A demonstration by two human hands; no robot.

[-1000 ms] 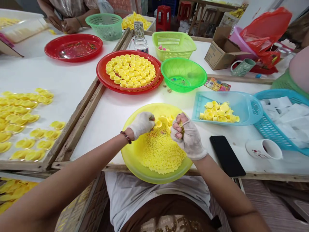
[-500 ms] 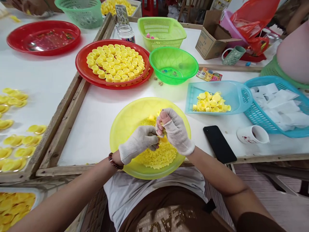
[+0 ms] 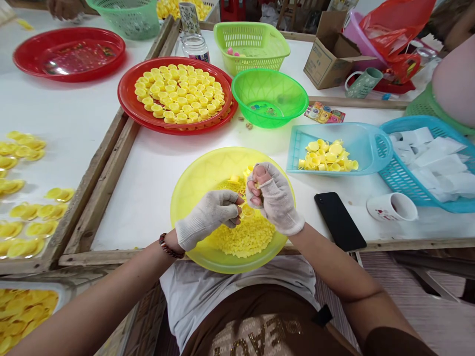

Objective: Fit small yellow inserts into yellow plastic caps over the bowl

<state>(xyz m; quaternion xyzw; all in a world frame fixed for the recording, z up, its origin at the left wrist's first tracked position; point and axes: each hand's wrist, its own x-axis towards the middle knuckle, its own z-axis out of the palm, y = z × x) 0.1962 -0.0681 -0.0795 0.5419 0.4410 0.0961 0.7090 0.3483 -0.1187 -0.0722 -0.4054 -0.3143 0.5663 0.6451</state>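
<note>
My left hand [image 3: 211, 217], in a white fingerless glove, pinches the edge of a small yellow plastic cup [image 3: 247, 211] over the yellow basin [image 3: 185, 188]. Beside it on the right, my right hand [image 3: 275, 198], gloved the same way, is curled closed around small yellow pieces, mostly hidden by its fingers. Under both hands lies a heap of small yellow pieces [image 3: 245, 242] in the basin. Another yellow cup [image 3: 233, 183] rests at the heap's far side.
Red trays of yellow cups [image 3: 124, 101] stand at the far left, beside a green bowl [image 3: 269, 116]. On the right are a blue scoop tray [image 3: 356, 148] holding yellow cups, a black phone [image 3: 339, 222], a white mug [image 3: 386, 207] and a blue basket [image 3: 403, 185]. Wooden strips [image 3: 107, 173] edge the table.
My hands have moved apart slightly: the left went a little left, the right a little right. The yellow cup at my left fingertips shows more plainly now.
</note>
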